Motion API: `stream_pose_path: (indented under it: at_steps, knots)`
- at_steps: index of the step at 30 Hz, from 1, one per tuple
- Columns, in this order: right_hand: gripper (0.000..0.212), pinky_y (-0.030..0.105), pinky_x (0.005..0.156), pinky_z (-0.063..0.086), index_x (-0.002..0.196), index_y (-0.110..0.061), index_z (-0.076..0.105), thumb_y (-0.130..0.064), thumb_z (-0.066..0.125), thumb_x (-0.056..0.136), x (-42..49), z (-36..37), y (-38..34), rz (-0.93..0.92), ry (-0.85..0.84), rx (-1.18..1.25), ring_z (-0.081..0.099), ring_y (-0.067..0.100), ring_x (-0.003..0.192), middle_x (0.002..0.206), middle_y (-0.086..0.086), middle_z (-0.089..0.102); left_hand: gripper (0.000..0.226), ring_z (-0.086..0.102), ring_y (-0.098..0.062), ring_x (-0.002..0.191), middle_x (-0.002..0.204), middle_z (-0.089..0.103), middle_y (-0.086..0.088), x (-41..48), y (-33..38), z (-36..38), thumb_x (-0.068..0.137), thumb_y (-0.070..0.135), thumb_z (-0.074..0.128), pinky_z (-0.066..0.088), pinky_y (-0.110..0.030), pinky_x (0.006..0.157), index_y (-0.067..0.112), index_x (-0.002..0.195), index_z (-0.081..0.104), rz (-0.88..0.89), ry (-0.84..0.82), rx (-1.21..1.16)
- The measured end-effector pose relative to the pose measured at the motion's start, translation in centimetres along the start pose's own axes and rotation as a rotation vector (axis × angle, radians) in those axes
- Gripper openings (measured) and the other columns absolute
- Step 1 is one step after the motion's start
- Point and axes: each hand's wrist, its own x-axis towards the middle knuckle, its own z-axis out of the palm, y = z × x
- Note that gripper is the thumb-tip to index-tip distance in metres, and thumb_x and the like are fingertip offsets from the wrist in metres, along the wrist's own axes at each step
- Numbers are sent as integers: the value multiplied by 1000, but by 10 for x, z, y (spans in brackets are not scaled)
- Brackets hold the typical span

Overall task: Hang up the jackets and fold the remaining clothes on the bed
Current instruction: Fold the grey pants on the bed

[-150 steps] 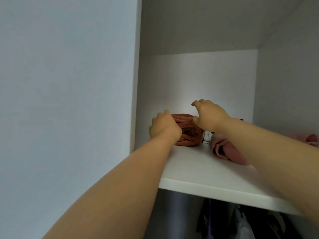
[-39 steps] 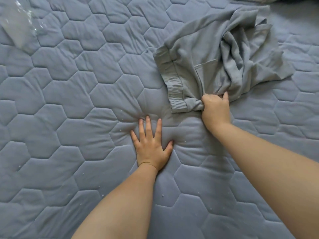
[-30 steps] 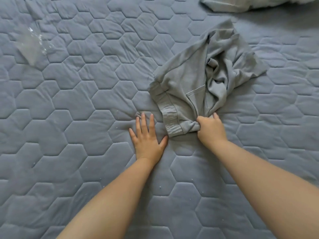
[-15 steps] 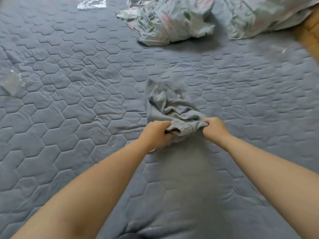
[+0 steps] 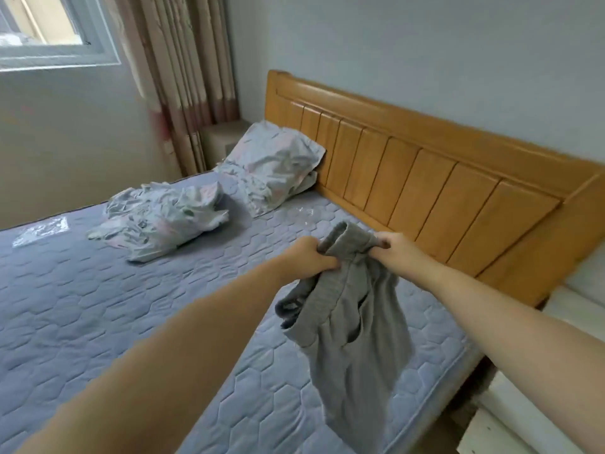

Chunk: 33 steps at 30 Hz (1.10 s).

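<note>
Head view, the only one I have. Left hand (image 5: 311,258) is fisted round the waistband of the grey shorts (image 5: 350,322), fingers curled in and bunching the elastic. Right hand (image 5: 391,249) grips the same waistband just beside it, thumb on top. A short hump of fabric stands up between the two hands.

Shorts hang clear of the bed (image 5: 98,306), legs drooping between my forearms, and as far as I can see nothing touches the quilted cover. My read: they're held in the air by the waistband so gravity pulls the legs straight and the shorts can be shaken out before going flat for folding. The hands are close together, so the band is slack and twisted. I'd want them spread apart to get the shorts square. One loop of waistband sags out below my left hand, probably the other half of the band.

Rest of the view:
- wooden headboard (image 5: 409,165) along the right
- floral pillow (image 5: 275,162) propped against the headboard
- crumpled floral bedding (image 5: 163,221) heaped just beside the pillow
- clear plastic sheet (image 5: 41,231) lying far left on the cover
- curtain (image 5: 183,77) and window (image 5: 55,31) in the corner

No jackets visible here, so I judge this the folding part of the task, with these shorts not yet folded.
</note>
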Motion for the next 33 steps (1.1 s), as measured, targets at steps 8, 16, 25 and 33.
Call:
stream_pose_path:
  at_steps: [8,16,25,33]
  knots:
    - [30,24,83,37,124,-17,54,-21,54,95,-91,-135,-52,-74,424,66,47,10,104,116,-2,51,28,64,-23,84,95,67,-10,-31,162,11,81,30,70,56,-36,77,6,94,61,70,41,-201]
    - [48,33,95,41,133,-30,48,-51,55,90,-170,-172,-63,1,184,302,47,9,121,131,-12,49,20,65,-26,84,94,65,-14,-56,240,30,86,15,65,56,-33,71,2,100,59,112,40,-539]
    - [78,2,84,41,120,-44,38,-9,84,66,-176,-165,-68,-399,398,88,51,-19,98,109,-28,52,33,65,-28,92,105,68,-15,-44,268,32,88,29,67,54,-39,82,1,103,60,40,38,-820]
    - [21,32,81,50,87,-23,62,-3,56,87,-133,-181,-50,-211,610,254,61,20,92,88,-4,65,39,64,-24,91,90,72,-10,-65,256,19,89,47,56,51,-36,87,9,97,61,342,-378,-871]
